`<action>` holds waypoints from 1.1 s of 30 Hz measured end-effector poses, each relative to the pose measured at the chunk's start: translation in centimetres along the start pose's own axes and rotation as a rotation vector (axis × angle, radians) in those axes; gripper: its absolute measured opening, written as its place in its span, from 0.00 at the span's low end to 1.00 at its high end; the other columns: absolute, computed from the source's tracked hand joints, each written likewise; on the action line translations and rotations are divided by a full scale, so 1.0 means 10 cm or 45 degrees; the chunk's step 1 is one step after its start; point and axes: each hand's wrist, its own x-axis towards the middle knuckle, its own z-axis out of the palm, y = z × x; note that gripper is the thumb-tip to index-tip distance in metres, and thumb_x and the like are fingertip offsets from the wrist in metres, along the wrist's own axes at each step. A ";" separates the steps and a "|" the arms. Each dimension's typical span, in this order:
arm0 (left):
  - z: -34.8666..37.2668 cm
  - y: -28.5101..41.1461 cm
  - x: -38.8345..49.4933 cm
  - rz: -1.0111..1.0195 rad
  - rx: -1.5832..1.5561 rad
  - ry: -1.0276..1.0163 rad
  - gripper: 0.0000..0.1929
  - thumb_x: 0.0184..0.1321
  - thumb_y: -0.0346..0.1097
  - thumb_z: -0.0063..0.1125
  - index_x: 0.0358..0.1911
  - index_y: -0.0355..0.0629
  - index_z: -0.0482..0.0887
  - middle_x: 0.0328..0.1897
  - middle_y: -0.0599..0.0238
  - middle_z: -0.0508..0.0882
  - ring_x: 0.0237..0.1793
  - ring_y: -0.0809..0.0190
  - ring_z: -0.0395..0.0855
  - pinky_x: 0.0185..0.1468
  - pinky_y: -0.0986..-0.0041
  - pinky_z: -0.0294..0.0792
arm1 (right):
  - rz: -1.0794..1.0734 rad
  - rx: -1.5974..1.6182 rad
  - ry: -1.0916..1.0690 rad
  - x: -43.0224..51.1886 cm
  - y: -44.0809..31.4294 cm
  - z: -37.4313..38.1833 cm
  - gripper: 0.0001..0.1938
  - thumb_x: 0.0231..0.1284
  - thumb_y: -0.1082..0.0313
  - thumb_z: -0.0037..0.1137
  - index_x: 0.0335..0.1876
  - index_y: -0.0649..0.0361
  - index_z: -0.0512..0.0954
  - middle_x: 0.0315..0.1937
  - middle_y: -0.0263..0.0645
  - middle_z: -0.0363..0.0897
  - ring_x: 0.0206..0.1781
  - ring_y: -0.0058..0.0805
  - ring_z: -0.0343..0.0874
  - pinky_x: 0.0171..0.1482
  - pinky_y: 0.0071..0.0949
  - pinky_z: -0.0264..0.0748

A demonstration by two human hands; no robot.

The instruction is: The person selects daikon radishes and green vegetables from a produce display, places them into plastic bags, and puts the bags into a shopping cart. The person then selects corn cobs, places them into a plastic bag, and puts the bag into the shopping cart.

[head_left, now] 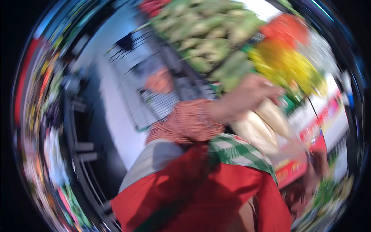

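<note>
My left hand, in an orange knitted cuff, is over the upper end of a pack of long pale vegetables in clear plastic. Its fingers are curled near the top of the pack, but blur hides whether they grip it. My right hand is at the pack's lower right end, also blurred, and its fingers cannot be made out. The red apron with green checked trim lies just below the pack.
A shopping cart with an orange item in it stands at the left. Heaped green corn cobs fill the display above. Yellow packs and red packs lie at the upper right. Blurred shelves of goods line the far left.
</note>
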 end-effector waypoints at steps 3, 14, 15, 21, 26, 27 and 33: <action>0.03 0.04 -0.27 0.109 -0.180 0.055 0.16 0.62 0.44 0.67 0.30 0.36 0.86 0.22 0.67 0.83 0.15 0.78 0.65 0.18 0.80 0.52 | -0.085 0.306 -0.097 0.19 -0.01 -0.19 0.12 0.57 0.88 0.61 0.44 0.67 0.76 0.43 0.38 0.74 0.44 0.26 0.75 0.46 0.26 0.76; -0.67 1.00 -1.28 0.615 -0.316 0.225 0.15 0.63 0.40 0.66 0.32 0.31 0.84 0.23 0.57 0.83 0.14 0.76 0.62 0.19 0.80 0.53 | -0.583 0.427 -0.055 1.20 -0.76 0.31 0.08 0.55 0.82 0.54 0.41 0.67 0.79 0.47 0.40 0.78 0.57 0.34 0.75 0.65 0.36 0.67; -0.87 1.10 -1.40 0.614 -0.300 0.285 0.15 0.63 0.40 0.66 0.32 0.31 0.85 0.24 0.56 0.83 0.14 0.76 0.62 0.20 0.80 0.53 | -0.621 0.472 -0.085 1.23 -0.97 0.54 0.08 0.53 0.85 0.57 0.39 0.67 0.79 0.45 0.39 0.80 0.57 0.34 0.76 0.65 0.35 0.69; -2.22 1.50 -2.02 0.650 0.031 0.616 0.15 0.62 0.41 0.68 0.35 0.32 0.84 0.32 0.56 0.86 0.15 0.77 0.61 0.20 0.80 0.54 | -0.853 0.502 -0.538 1.26 -2.24 2.23 0.13 0.40 0.91 0.61 0.31 0.67 0.76 0.26 0.34 0.70 0.32 0.25 0.69 0.33 0.24 0.67; -3.68 1.30 -2.30 0.591 0.329 1.011 0.14 0.64 0.41 0.67 0.32 0.34 0.85 0.30 0.61 0.86 0.16 0.77 0.64 0.21 0.80 0.56 | -1.019 0.492 -0.855 1.10 -2.95 3.85 0.11 0.42 0.85 0.66 0.33 0.64 0.80 0.28 0.37 0.79 0.29 0.28 0.75 0.32 0.25 0.69; -4.00 1.23 -2.35 0.582 0.442 1.119 0.14 0.65 0.41 0.66 0.31 0.34 0.85 0.29 0.61 0.86 0.16 0.76 0.64 0.21 0.80 0.57 | -1.029 0.437 -0.922 1.05 -3.04 4.17 0.10 0.44 0.85 0.65 0.32 0.64 0.79 0.28 0.38 0.78 0.31 0.30 0.78 0.34 0.26 0.72; -5.62 0.32 -2.70 0.364 0.379 1.440 0.14 0.65 0.37 0.63 0.24 0.36 0.84 0.22 0.65 0.82 0.18 0.69 0.71 0.24 0.76 0.64 | -1.049 0.407 -1.360 0.51 -2.96 5.93 0.10 0.44 0.83 0.62 0.34 0.60 0.81 0.35 0.45 0.84 0.43 0.46 0.85 0.48 0.39 0.81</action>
